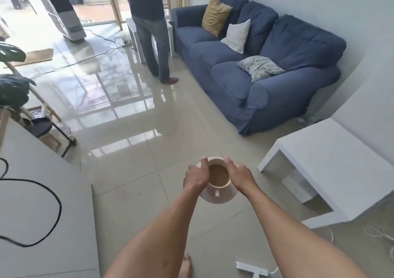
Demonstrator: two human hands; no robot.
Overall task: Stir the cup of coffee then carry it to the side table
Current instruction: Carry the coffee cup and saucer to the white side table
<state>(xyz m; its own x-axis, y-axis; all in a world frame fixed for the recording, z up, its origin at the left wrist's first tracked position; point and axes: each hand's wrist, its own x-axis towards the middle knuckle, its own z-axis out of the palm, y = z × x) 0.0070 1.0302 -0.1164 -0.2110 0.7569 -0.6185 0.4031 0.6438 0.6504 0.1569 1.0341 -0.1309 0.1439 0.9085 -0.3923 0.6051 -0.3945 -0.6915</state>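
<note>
**A:** Where is the coffee?

**B:** The cream ceramic cup [221,187], full of milky brown coffee, sits in the middle of its matching round saucer [220,199]. It is in the air over the glossy beige floor tiles [149,171], resting on no furniture.

**A:** And the hands?

**B:** The left hand [196,176] curls round the cup's left wall and the right hand [238,174] round its right wall, so both hold it. I cannot tell whether any fingers reach under the saucer.

**A:** Is it stirred?

**B:** I judge so, since no spoon shows in the cup or in either hand. This looks like the carry.

**A:** What is left?

**B:** Setting it down. A low white square side table [332,167] stands near on the right, its left front corner closest to the cup, beside the near end of the blue fabric sofa [266,71]. A second white table [170,36] stands at the sofa's far end, behind a standing person [149,32]. I cannot tell which table is meant.
</note>
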